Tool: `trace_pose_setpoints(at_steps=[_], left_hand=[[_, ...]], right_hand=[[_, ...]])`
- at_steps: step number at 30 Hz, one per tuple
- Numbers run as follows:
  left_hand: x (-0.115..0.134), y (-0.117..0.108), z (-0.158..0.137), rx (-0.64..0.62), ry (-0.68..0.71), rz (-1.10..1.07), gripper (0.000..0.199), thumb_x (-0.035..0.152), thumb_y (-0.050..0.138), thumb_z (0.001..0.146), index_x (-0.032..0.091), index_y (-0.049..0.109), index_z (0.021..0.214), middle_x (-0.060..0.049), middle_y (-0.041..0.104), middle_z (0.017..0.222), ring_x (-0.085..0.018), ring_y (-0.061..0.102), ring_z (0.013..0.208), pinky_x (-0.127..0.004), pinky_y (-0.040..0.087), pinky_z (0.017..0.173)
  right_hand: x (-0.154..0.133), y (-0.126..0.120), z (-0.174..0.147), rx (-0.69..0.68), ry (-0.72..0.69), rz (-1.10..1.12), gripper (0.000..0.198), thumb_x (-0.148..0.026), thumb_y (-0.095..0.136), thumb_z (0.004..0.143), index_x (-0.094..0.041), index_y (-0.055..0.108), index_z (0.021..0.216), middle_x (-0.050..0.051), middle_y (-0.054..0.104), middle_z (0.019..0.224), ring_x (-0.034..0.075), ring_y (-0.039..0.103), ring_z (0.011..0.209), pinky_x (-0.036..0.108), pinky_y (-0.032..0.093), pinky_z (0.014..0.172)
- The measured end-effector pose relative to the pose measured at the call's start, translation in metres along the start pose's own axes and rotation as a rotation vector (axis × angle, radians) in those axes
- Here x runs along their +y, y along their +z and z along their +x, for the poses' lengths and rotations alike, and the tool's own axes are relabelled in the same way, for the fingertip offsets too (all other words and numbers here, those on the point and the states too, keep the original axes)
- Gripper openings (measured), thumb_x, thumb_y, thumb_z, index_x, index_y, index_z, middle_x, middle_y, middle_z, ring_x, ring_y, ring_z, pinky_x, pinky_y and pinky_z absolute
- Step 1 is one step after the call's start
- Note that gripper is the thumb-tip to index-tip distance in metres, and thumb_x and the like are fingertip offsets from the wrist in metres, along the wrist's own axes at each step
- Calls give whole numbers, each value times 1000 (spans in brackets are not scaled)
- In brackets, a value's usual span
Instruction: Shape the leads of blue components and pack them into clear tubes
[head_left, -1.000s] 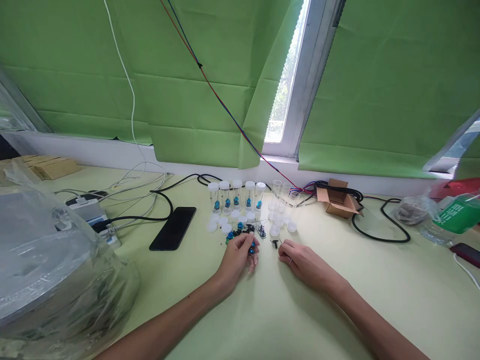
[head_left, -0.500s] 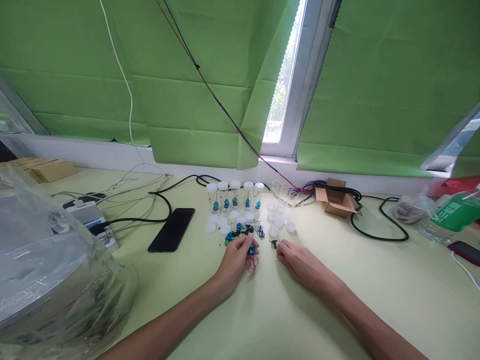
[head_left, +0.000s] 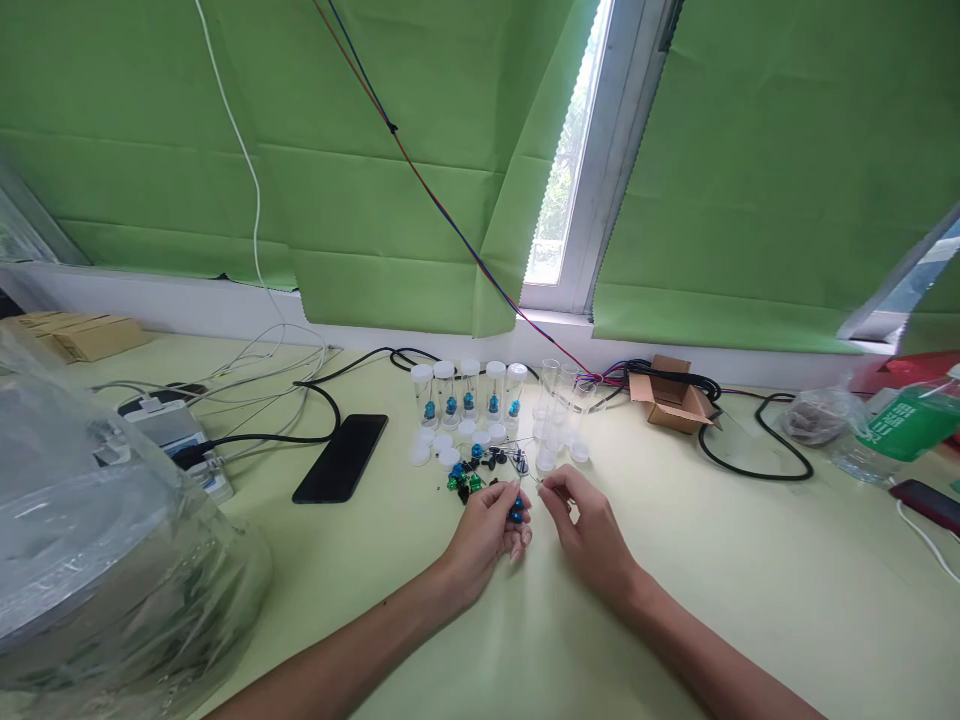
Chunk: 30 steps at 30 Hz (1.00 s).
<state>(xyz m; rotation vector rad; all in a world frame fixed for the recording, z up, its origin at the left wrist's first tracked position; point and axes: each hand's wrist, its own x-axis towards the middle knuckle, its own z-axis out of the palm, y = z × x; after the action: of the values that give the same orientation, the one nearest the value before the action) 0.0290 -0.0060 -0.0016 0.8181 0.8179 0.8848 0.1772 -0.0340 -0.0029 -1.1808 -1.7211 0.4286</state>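
Note:
My left hand [head_left: 491, 525] is closed on a small blue metallic piece [head_left: 517, 510], which shows between thumb and fingers with a thin stem pointing up. Just to its right, my right hand [head_left: 581, 505] pinches a thin metal pin [head_left: 538, 482] between thumb and fingertips; the pin's lower part is hidden. Beyond my left hand lies a loose pile of small green pieces [head_left: 474, 482], blue pieces [head_left: 477, 452], black pieces [head_left: 491, 459] and thin wires. Behind it, several clear capped tubes [head_left: 470, 395] stand in a row, each with a blue piece inside.
White caps [head_left: 448, 457] lie before the tubes. Uncapped clear tubes [head_left: 550, 400] stand at right, near an open cardboard box [head_left: 675, 410] and black cable. A phone [head_left: 341, 458] and a large plastic-wrapped object [head_left: 112, 560] are at left; a green-labelled bottle [head_left: 892, 435] is far right.
My left hand has shifted slightly right with the blue piece. My right hand has lifted and moved left toward it, now pinching a thin pin; the black piece beside it no longer shows there.

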Motion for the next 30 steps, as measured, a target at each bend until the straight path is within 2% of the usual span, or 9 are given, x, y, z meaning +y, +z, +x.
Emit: trace_pose_setpoints(at_steps=[5, 9, 14, 18, 30], left_hand=[[-3, 2, -1, -39, -29, -84, 30, 39, 71, 75, 14, 55, 69, 2, 53, 60, -6, 51, 37, -14, 33, 26], [-5, 3, -1, -27, -46, -113, 27, 37, 72, 75, 16, 56, 73, 4, 50, 54, -8, 50, 37, -14, 29, 26], [-3, 4, -4, -12, -46, -91, 28, 40, 71, 74, 16, 58, 79, 7, 46, 50, -3, 37, 32, -14, 15, 26], [-1, 4, -6, 10, -44, -73, 29, 42, 70, 75, 16, 58, 79, 9, 41, 48, -2, 29, 32, -15, 9, 29], [-2, 6, -6, 4, -27, -74, 32, 45, 68, 75, 16, 56, 72, 9, 40, 43, -1, 26, 30, -20, 3, 33]], right_hand=[[-3, 7, 0, -11, -97, -22, 16, -19, 42, 97, -22, 50, 83, 3, 54, 82, 18, 52, 77, 30, 44, 69], [-4, 10, 1, -11, -147, -39, 16, -15, 42, 97, -21, 52, 86, 5, 55, 86, 20, 52, 83, 32, 44, 74], [-5, 13, 0, -19, -192, -66, 17, -14, 41, 98, -21, 54, 90, 6, 56, 87, 22, 50, 86, 35, 44, 75], [-3, 14, 0, -8, -237, -89, 18, -12, 42, 97, -21, 56, 90, 6, 56, 86, 22, 48, 84, 35, 44, 73], [-2, 15, 0, 32, -261, -119, 18, -9, 45, 96, -20, 59, 90, 6, 56, 87, 22, 48, 86, 35, 44, 75]])
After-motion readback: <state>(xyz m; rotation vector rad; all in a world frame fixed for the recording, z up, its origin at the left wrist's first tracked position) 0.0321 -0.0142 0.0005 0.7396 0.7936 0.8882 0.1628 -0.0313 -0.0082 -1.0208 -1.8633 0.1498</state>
